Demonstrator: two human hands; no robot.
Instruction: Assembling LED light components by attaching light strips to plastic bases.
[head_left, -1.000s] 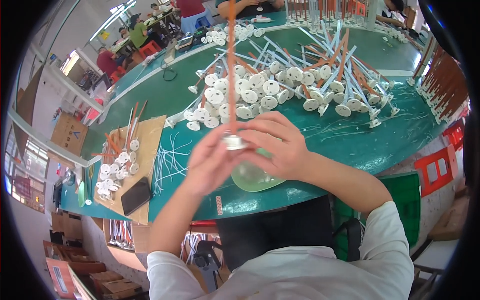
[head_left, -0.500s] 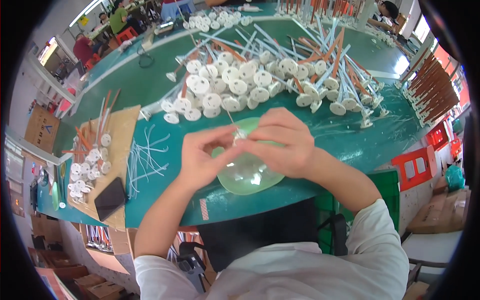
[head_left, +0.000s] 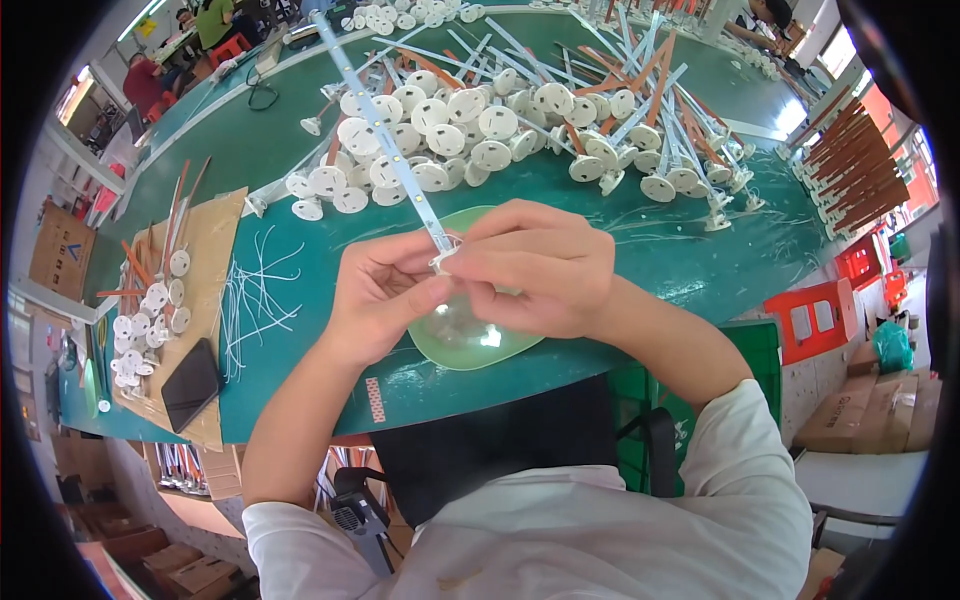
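Note:
A long LED strip (head_left: 385, 135) rises from between my hands, its pale face dotted with small yellow squares. At its lower end is a small white base (head_left: 441, 262), partly hidden by fingers. My left hand (head_left: 385, 290) is closed on that end from the left, thumb below. From the right, the fingertips of my right hand (head_left: 545, 262) pinch the same spot. Both hands are above a light green bowl (head_left: 480, 352) on the table; what lies inside is mostly covered by them.
Behind my hands lies a heap of strips with round white bases (head_left: 430, 120). On the left are a cardboard sheet (head_left: 215, 270) with more pieces, a black phone (head_left: 192, 385) and loose white ties (head_left: 255, 300). Brown strips (head_left: 855, 165) stand in rows at right.
The strip has turned from edge-on to showing its flat, dotted face and leans up to the left. Both hands still hold its lower end. The whole view has shifted slightly.

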